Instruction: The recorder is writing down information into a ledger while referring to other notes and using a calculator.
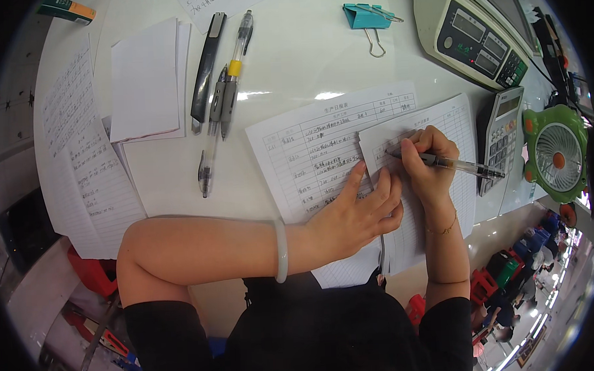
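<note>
My right hand (430, 163) is closed round a clear-barrelled pen (465, 167), its tip against the top printed form (411, 227) near the upper left of its table. Under that form's left side lies a second printed form (289, 149), its rows filled with handwriting. My left hand (361, 212) rests flat across the papers, fingers spread, its fingertips by the top form's left edge. A pale bangle (281, 251) circles my left wrist and a thin bracelet (444, 225) my right.
Left of the forms lie a black utility knife (208, 73), several pens, blank sheets (145, 83) and handwritten pages (76, 139). A teal binder clip (367, 16) sits behind. To the right stand a digital scale (463, 36), a calculator (502, 137) and a green fan (556, 153).
</note>
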`<state>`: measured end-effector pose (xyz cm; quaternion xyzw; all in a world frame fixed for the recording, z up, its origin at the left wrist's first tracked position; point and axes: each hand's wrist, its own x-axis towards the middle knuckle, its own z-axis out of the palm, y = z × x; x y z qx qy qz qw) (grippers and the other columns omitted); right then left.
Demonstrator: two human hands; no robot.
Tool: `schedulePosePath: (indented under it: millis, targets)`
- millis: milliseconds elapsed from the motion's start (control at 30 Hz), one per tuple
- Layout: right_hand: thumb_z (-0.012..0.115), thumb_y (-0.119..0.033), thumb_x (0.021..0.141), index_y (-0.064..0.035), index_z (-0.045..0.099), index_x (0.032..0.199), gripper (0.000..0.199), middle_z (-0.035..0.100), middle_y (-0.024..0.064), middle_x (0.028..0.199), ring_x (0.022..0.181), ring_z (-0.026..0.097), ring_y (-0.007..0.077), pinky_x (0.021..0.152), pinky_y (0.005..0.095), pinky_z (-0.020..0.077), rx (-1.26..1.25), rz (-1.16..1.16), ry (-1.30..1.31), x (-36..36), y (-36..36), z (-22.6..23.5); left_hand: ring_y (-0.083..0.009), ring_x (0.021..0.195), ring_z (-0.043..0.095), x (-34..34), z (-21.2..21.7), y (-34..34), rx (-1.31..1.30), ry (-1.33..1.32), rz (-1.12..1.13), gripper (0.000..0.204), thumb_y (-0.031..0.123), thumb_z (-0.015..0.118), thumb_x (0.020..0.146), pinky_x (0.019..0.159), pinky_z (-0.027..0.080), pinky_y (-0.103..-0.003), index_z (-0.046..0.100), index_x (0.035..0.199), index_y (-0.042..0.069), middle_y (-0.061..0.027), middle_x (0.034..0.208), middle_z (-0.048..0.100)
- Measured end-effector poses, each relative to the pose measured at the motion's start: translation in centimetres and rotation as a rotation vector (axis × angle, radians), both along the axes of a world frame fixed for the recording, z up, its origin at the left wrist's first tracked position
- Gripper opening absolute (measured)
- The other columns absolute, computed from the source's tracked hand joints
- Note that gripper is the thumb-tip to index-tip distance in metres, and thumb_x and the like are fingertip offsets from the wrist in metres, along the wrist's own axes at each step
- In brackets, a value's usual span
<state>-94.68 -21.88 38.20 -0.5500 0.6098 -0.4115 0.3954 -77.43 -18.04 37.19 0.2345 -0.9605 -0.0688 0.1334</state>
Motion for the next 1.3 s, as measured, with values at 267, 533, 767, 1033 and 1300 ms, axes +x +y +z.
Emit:
schedulePosePath:
  millis: [267, 533, 767, 1033, 1300]
  targets:
    - [0.066, 0.003, 0.075, -0.0037, 0.043, 0.061, 0.027, 0.053, 0.0, 0.058, 0.054, 0.041, 0.0031, 0.05, 0.0187, 0.0357, -0.019, -0.008, -0.025, -0.03, -0.05, -0.19, -0.0335, 0.12, 0.033, 0.04, 0.01, -0.13, 0.002, 0.021, 0.001, 0.036, 0.04, 0.052, 0.082, 0.096, 0.035, -0.055, 0.049, 0.109, 0.016, -0.0171, 0.128, 0.043]
    - [0.065, 0.002, 0.075, -0.0038, 0.043, 0.061, 0.027, 0.053, -0.0002, 0.057, 0.054, 0.041, 0.0033, 0.049, 0.0189, 0.035, -0.027, -0.015, -0.019, -0.11, -0.07, -0.24, -0.0339, 0.12, 0.033, 0.05, 0.07, -0.17, 0.009, 0.026, -0.006, 0.034, 0.038, 0.051, 0.082, 0.096, 0.035, -0.055, 0.05, 0.109, 0.016, -0.0181, 0.128, 0.043]
    - [0.065, 0.002, 0.075, -0.0043, 0.042, 0.06, 0.028, 0.052, -0.0004, 0.057, 0.054, 0.04, 0.0031, 0.049, 0.0188, 0.034, -0.011, -0.061, -0.034, 0.0, -0.18, -0.27, -0.0341, 0.119, 0.033, 0.02, 0.06, -0.14, 0.002, 0.034, -0.001, 0.033, 0.036, 0.052, 0.081, 0.097, 0.034, -0.055, 0.051, 0.108, 0.015, -0.018, 0.126, 0.044]
    - [0.065, 0.002, 0.075, -0.0041, 0.042, 0.06, 0.028, 0.052, -0.0004, 0.056, 0.053, 0.039, 0.0029, 0.048, 0.0191, 0.0338, -0.049, -0.014, 0.003, -0.23, -0.09, -0.33, -0.0338, 0.119, 0.034, 0.03, 0.21, -0.2, 0.005, 0.038, 0.003, 0.032, 0.034, 0.053, 0.081, 0.096, 0.035, -0.055, 0.052, 0.106, 0.015, -0.018, 0.126, 0.045]
    - [0.064, 0.003, 0.075, -0.0042, 0.041, 0.06, 0.029, 0.051, -0.0003, 0.056, 0.053, 0.039, 0.0033, 0.049, 0.0193, 0.0342, -0.056, -0.018, -0.003, -0.09, -0.22, -0.15, -0.0337, 0.119, 0.034, 0.01, 0.15, -0.25, 0.006, 0.038, 0.001, 0.032, 0.035, 0.054, 0.081, 0.095, 0.036, -0.054, 0.052, 0.106, 0.015, -0.0181, 0.126, 0.044]
